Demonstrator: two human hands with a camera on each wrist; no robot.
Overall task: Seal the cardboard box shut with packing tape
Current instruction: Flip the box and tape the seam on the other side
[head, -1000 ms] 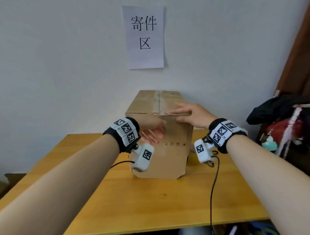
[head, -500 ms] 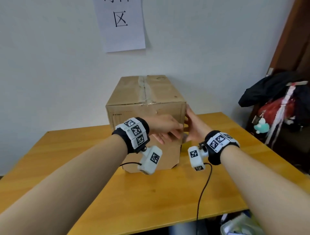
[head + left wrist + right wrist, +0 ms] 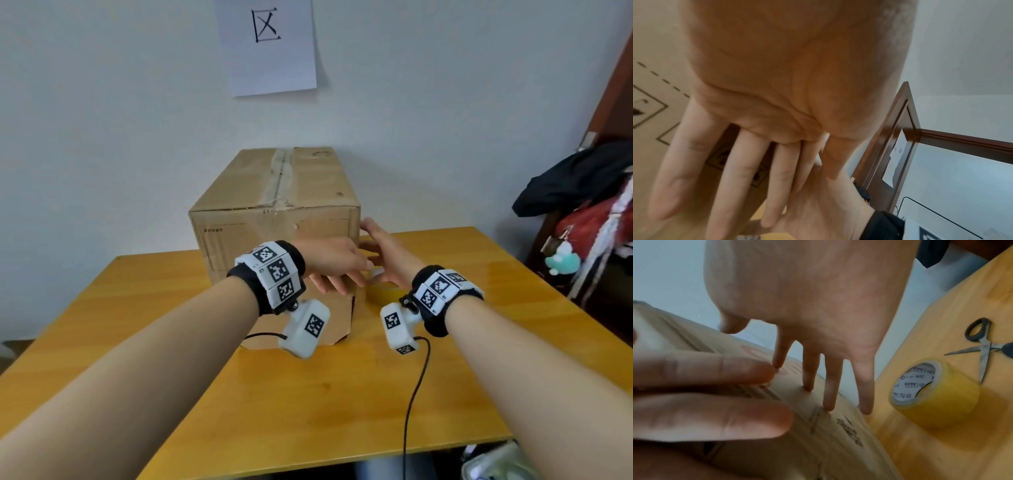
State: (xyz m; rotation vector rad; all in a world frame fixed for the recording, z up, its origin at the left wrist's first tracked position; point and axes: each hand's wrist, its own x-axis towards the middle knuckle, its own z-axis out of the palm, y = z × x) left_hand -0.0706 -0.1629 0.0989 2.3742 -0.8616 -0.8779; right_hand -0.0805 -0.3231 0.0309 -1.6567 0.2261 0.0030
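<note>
The cardboard box (image 3: 274, 222) stands upright on the table, its top flaps down with a strip of clear tape (image 3: 281, 174) along the seam. My left hand (image 3: 342, 282) is spread with straight fingers (image 3: 735, 170) in front of the box's near face, at its right corner. Around that corner, my right hand (image 3: 368, 240) touches the box's right side (image 3: 838, 426) with straight fingertips (image 3: 807, 386). A yellowish roll of packing tape (image 3: 931, 391) lies on the table just right of the box, with scissors (image 3: 980, 344) beyond it. Neither hand holds anything.
The yellow wooden table (image 3: 342, 394) stands against a white wall with a paper sign (image 3: 267, 44). Dark and red clothing or bags (image 3: 582, 205) are piled off the table's right edge. A black cable (image 3: 414, 394) runs from my right wrist over the near table edge.
My right hand came down from the box's top front edge to its right side. My left hand slid right along the near face to the corner. The head view shifted.
</note>
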